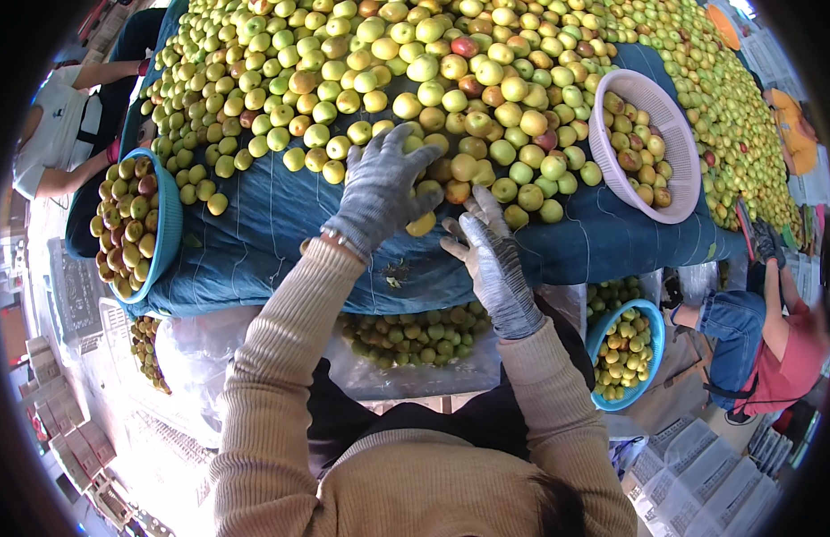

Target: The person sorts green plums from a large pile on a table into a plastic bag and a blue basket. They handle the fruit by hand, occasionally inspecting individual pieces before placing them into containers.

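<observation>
Small round yellow-green fruits (478, 123), which look like jujubes, lie in a wide heap on a dark blue cloth (247, 235). My left hand (388, 178), in a grey knit glove, rests palm down at the heap's near edge with its fingers spread over several fruits. What lies beneath its palm is hidden. Just below its thumb is a single yellow fruit (421, 224). To the right, my right hand (488, 252), also gloved, is raised above the cloth with its fingers apart. Its fingertips are close to a reddish-yellow fruit (457, 192); I see nothing held in it.
A pink basket (686, 151) of fruit stands at the right on the cloth. Fruit fills a blue basket (170, 215) at the left edge and another blue basket (656, 335) lower right. People (59, 127) work at both sides. White crates (703, 470) stand lower right.
</observation>
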Demonstrator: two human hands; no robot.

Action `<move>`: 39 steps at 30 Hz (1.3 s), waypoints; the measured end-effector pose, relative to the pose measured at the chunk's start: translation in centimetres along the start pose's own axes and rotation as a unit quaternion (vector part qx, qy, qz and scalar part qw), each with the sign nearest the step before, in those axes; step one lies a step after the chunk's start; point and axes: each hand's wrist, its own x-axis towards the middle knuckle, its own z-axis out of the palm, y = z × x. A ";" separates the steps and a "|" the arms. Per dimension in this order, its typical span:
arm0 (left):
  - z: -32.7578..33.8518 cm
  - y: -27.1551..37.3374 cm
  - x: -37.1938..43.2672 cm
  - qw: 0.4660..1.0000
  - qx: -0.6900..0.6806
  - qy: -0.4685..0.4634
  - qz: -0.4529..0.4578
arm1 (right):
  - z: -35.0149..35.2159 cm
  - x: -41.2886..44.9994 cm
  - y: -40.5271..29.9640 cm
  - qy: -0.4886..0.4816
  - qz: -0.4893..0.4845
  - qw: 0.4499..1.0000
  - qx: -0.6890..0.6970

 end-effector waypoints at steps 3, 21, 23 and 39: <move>-0.3 -0.4 -2.4 0.999 0.032 0.001 -0.013 | 0.2 -0.1 0.2 -0.015 0.007 1.000 -0.005; -0.7 -0.5 -11.4 0.996 0.015 0.084 -0.035 | -3.4 5.3 -6.7 0.183 -0.442 0.741 -0.472; -1.1 -0.4 -11.2 0.995 0.002 0.101 0.002 | -3.9 8.6 -8.6 0.211 -0.427 0.657 -0.584; -2.4 -1.7 -11.0 0.995 -0.019 0.099 -0.018 | -2.5 12.6 -15.7 0.147 -0.103 0.773 -0.609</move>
